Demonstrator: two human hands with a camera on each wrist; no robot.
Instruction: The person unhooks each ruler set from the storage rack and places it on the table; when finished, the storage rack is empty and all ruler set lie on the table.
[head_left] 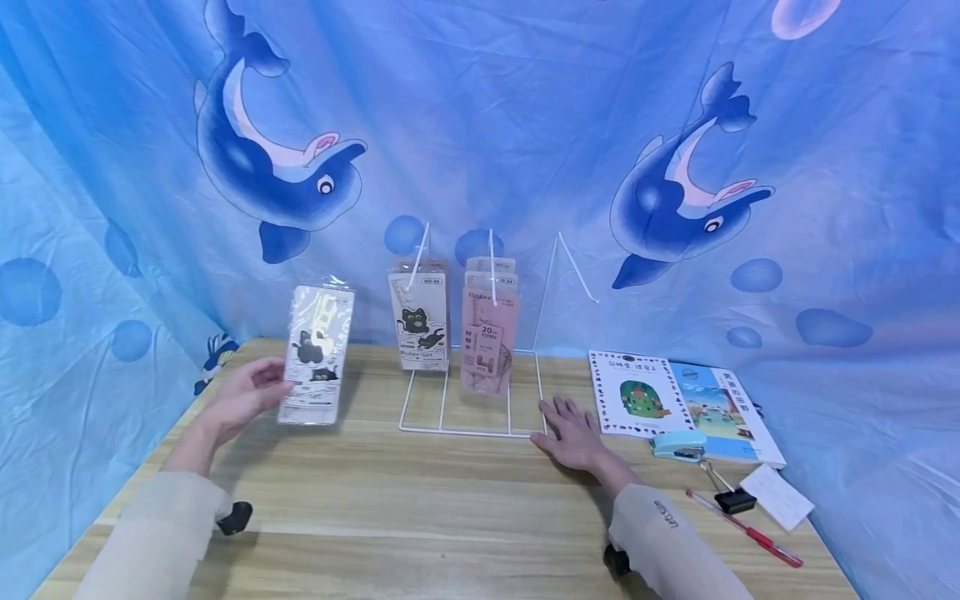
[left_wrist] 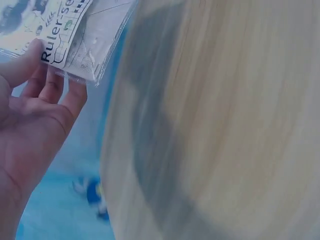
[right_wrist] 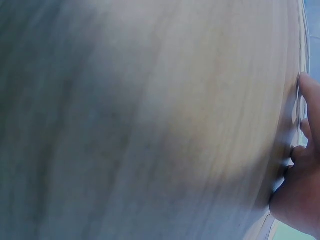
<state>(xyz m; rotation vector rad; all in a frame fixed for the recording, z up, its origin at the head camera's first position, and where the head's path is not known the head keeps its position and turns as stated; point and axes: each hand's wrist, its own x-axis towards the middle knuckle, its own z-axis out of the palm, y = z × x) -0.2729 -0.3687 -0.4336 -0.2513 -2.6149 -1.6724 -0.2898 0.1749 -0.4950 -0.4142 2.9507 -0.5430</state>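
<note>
Pale sleeves (head_left: 150,533) reach over the table (head_left: 420,533), one packet (head_left: 318,354) in hand.
To the right lie a red pen (head_left: 750,531) and a black clip (head_left: 736,501); the right hand (head_left: 573,437) rests at the front right corner of the rack (head_left: 472,432), fingers spread and grasping nothing, seemingly to steady it; the left hand (head_left: 243,396) pinches the packet low down, thumb in front, fingers behind, holding it nearly upright to the left of the rack, apart from it; farther back, a cat packet (head_left: 420,321) hangs foremost on the left hook, a pink packet (head_left: 487,342) on the middle one, while the right hook (head_left: 579,268) is bare; I'd call this the hanging step, partway through, and the next move calls for lining the packet's top up with a hook tip, which one I cannot tell; behind hangs a dolphin curtain (head_left: 480,108).
</note>
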